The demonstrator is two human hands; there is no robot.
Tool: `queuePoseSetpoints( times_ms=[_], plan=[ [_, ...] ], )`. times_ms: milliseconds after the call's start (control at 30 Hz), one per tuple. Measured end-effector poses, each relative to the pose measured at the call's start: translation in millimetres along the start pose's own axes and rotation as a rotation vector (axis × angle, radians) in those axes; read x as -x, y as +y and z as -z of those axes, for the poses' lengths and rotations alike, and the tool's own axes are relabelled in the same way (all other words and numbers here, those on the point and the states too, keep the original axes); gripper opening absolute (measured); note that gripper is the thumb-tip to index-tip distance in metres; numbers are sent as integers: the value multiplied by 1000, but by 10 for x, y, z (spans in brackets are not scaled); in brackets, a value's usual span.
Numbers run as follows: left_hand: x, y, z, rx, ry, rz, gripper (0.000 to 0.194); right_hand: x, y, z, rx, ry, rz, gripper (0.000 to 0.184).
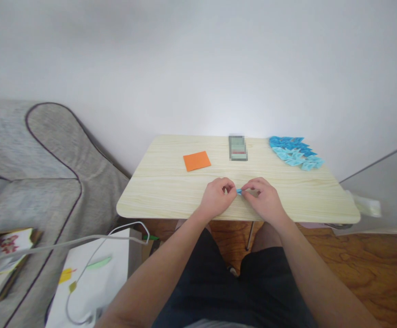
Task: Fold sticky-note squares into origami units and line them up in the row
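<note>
Between my two hands, just above the front part of the table, is a small piece of folded blue paper (239, 191). My left hand (219, 196) pinches its left end, and the fingers of my right hand (261, 197) are closed on its right end. Most of the piece is hidden by the fingertips. At the back right of the table lie rows of folded paper pieces (294, 152), dark blue behind and light blue in front. An orange square of paper (197, 161) lies flat beyond my left hand.
A phone-like dark-edged device (238, 147), its screen blurred, lies at the table's back middle. The pale wooden table (157, 196) stands against a white wall. To the left are a grey sofa (58, 155), a white box (112, 273) and a pale cable (92, 238) crossing it.
</note>
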State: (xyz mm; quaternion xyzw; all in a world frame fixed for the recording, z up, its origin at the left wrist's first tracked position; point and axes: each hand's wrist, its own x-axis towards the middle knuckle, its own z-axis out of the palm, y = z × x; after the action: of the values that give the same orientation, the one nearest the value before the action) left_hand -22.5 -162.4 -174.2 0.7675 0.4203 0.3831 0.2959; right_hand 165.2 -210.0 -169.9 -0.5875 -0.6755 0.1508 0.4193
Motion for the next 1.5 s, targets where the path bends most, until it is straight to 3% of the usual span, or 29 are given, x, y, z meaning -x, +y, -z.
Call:
queuePoseSetpoints(
  times_ms=[467,1167,1333,1500],
  plan=[
    [-10,67,22,-182,-59,28,8,-188,-58,-4,293,-246,33,7],
    [-27,47,5,-204,-26,28,5,-140,-13,30,288,-221,48,8],
    [-36,18,10,-137,2,30,7,-158,351,430,246,-120,-3,14],
    [-43,-9,2,-97,16,32,5,-244,1000,1243,368,-13,-124,19]
  ],
)
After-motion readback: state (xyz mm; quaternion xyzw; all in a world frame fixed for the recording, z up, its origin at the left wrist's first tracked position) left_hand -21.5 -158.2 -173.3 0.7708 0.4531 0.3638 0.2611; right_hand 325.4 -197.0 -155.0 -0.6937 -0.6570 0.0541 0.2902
